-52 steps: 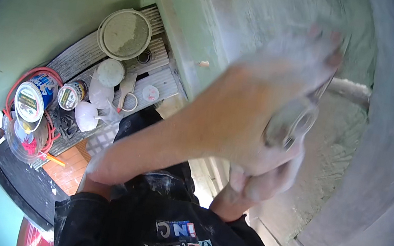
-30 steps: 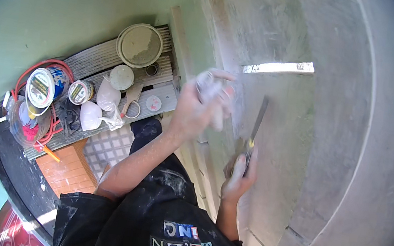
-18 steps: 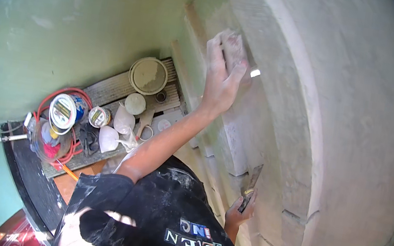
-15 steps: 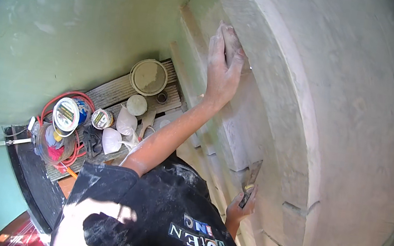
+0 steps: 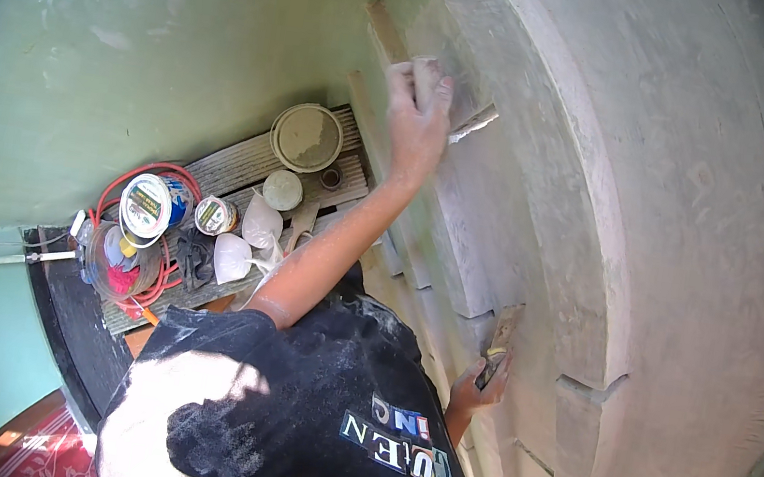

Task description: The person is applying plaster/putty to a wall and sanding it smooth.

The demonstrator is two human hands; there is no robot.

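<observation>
Left hand [image 5: 419,112] is flat against the wall, fingers stretched out and pressing what looks like a sanding pad [image 5: 470,122] onto the grey plastered moulding [image 5: 504,207], up near the top of the stepped blocks. Right hand [image 5: 475,388] hangs low beside the same wall, fist wrapped around the handle of a putty knife [image 5: 498,343], blade pointing up and lying close to the plaster (can't tell if it's actually touching).

As for progress: the curved band and the stepped blocks look fully coated and mostly even, dull grey all over, so I'd guess the filling is largely done and this is the smoothing stage. The lower blocks by the knife show rougher edges and notches, so that part probably needs work yet.

Down on the plank shelf [image 5: 237,160]: a lidded bucket [image 5: 306,136], small tins [image 5: 215,215], white bags [image 5: 245,239] and a red cable [image 5: 153,236].
</observation>
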